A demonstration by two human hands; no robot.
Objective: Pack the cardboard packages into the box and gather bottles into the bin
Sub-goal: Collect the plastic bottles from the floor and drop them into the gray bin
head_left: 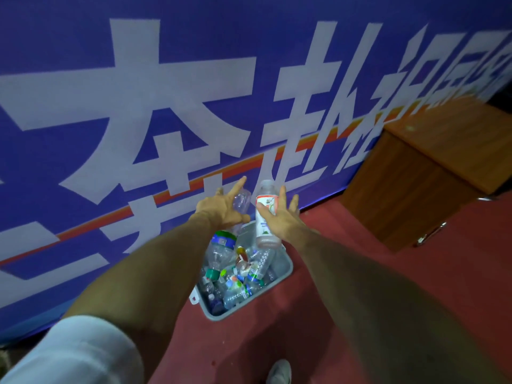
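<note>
Both our hands are spread, fingers straight: left hand [221, 209] beside a clear bottle [243, 200], right hand [279, 217] against the labelled bottle [264, 214]. The bin [214, 317] lies at six o'clock below them. We should release over its middle, low, so that neither bottle bounces out.

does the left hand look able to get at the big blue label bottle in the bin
Probably yes. The blue-label bottle lies uppermost in the bin, close below the left hand, with nothing over it. The clear bottle at its spread fingers would have to go first.
</note>
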